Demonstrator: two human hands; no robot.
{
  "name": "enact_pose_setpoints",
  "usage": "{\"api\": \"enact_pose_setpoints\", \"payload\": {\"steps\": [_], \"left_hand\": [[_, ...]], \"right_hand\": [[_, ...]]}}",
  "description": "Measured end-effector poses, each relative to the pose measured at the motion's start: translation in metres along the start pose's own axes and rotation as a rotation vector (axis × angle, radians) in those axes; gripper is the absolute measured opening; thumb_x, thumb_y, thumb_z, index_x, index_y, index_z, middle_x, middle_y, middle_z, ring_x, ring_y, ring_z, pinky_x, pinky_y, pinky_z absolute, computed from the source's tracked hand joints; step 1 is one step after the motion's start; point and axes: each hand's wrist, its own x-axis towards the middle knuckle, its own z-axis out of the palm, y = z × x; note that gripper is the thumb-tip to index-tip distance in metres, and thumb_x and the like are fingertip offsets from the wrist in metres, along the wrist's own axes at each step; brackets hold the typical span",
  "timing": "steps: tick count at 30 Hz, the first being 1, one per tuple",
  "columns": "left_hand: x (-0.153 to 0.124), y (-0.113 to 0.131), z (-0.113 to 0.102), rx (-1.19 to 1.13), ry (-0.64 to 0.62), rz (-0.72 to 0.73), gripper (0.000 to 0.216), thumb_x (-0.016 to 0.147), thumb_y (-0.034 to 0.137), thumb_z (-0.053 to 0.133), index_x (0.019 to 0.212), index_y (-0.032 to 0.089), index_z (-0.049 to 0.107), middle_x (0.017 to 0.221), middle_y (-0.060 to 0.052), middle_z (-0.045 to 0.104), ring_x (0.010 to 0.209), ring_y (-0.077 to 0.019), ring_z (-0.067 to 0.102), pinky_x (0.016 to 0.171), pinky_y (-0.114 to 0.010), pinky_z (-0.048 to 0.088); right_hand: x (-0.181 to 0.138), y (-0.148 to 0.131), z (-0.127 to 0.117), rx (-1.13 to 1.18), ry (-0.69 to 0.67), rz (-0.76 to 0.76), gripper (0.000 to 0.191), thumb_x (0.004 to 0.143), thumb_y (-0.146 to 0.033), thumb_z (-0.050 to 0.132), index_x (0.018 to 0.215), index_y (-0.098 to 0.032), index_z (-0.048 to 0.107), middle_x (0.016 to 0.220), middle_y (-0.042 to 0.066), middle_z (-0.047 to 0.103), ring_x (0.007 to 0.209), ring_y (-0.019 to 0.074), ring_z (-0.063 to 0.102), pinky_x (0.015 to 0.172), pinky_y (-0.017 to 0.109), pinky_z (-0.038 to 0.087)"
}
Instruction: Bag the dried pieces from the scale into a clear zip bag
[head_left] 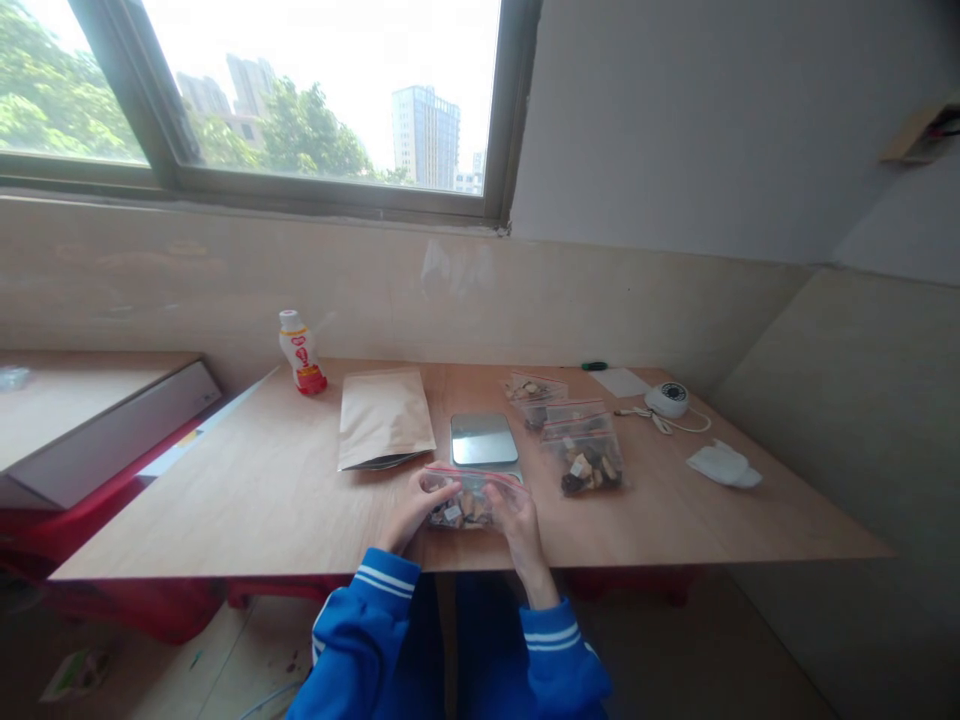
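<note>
Both hands, left hand (415,510) and right hand (516,515), pinch the top corners of a zip bag (466,503) between them, scale (484,440) at 12 o'clock, table (247,500) edge near.

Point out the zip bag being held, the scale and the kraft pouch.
zip bag (466,508), head view, on its clear front between the hands.
scale (484,439), head view, on its shiny platform.
kraft pouch (384,415), head view, on its flat brown face.
</note>
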Motion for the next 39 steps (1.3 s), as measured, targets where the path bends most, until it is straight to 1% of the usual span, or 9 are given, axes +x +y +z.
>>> {"api": "enact_pose_setpoints", "payload": {"steps": [3,7,11,16,21,29,33,36,39], "left_hand": [[0.000,0.002,-0.001,0.030,-0.036,0.025,0.030,0.068,0.040,0.074,0.085,0.016,0.068,0.081,-0.004,0.070,0.077,-0.0186,0.065,0.072,-0.029,0.050],[0.000,0.003,-0.001,0.062,-0.078,0.019,0.029,0.072,0.040,0.071,0.084,0.015,0.070,0.079,-0.005,0.070,0.074,-0.0181,0.064,0.068,-0.027,0.049],[0.001,0.000,-0.002,0.046,-0.038,0.014,0.027,0.070,0.040,0.073,0.078,0.015,0.069,0.071,-0.003,0.068,0.067,-0.0156,0.062,0.062,-0.024,0.046],[0.003,-0.005,-0.004,0.074,-0.019,0.034,0.028,0.070,0.039,0.073,0.080,0.014,0.072,0.075,-0.005,0.070,0.072,-0.0180,0.063,0.065,-0.026,0.047],[0.003,-0.004,-0.005,0.084,0.002,0.029,0.027,0.069,0.038,0.074,0.080,0.014,0.072,0.077,-0.006,0.070,0.075,-0.0193,0.064,0.068,-0.027,0.047],[0.002,-0.002,-0.004,0.041,0.005,0.055,0.026,0.071,0.037,0.073,0.083,0.014,0.069,0.076,-0.003,0.069,0.071,-0.0166,0.062,0.065,-0.025,0.046],[0.001,-0.001,-0.003,0.036,0.020,0.064,0.026,0.070,0.036,0.074,0.083,0.015,0.068,0.076,-0.003,0.069,0.071,-0.0162,0.062,0.065,-0.024,0.046],[0.002,0.000,-0.003,0.032,0.025,0.070,0.026,0.070,0.036,0.074,0.086,0.016,0.070,0.080,-0.004,0.070,0.076,-0.0174,0.063,0.070,-0.026,0.048],[0.002,0.000,-0.004,0.024,0.060,0.083,0.023,0.070,0.037,0.073,0.081,0.016,0.070,0.078,-0.003,0.070,0.077,-0.0178,0.063,0.071,-0.026,0.048]], "right_hand": [[0.000,-0.003,0.005,0.000,-0.035,0.008,0.033,0.075,-0.042,0.071,0.098,-0.018,0.069,0.093,0.007,0.073,0.090,0.0223,0.068,0.083,0.035,0.053],[0.001,-0.003,0.010,-0.044,-0.022,-0.026,0.027,0.075,-0.041,0.070,0.085,-0.016,0.072,0.087,0.007,0.073,0.086,0.0220,0.068,0.083,0.034,0.053],[0.002,0.001,0.011,-0.080,-0.009,-0.046,0.026,0.076,-0.040,0.070,0.086,-0.016,0.071,0.083,0.005,0.073,0.081,0.0206,0.068,0.077,0.032,0.053],[0.001,0.001,0.013,-0.150,0.038,-0.112,0.023,0.075,-0.039,0.069,0.080,-0.017,0.071,0.078,0.003,0.070,0.077,0.0200,0.066,0.072,0.031,0.052],[0.002,0.003,0.016,-0.147,0.072,-0.099,0.024,0.076,-0.040,0.069,0.079,-0.016,0.070,0.075,0.004,0.070,0.073,0.0197,0.066,0.069,0.030,0.052],[0.011,0.001,0.021,-0.025,-0.019,-0.059,0.025,0.074,-0.037,0.071,0.087,-0.016,0.072,0.086,0.007,0.074,0.082,0.0213,0.069,0.078,0.033,0.054],[0.017,-0.002,0.027,-0.065,0.003,-0.044,0.025,0.071,-0.036,0.073,0.084,-0.015,0.073,0.083,0.008,0.075,0.079,0.0229,0.070,0.077,0.034,0.054],[0.022,-0.003,0.031,-0.094,-0.052,-0.057,0.023,0.072,-0.036,0.072,0.081,-0.015,0.074,0.082,0.008,0.075,0.079,0.0234,0.070,0.077,0.035,0.054],[0.025,-0.005,0.035,-0.136,-0.111,-0.099,0.020,0.074,-0.034,0.071,0.081,-0.015,0.074,0.081,0.008,0.075,0.079,0.0226,0.070,0.077,0.034,0.054]]}}
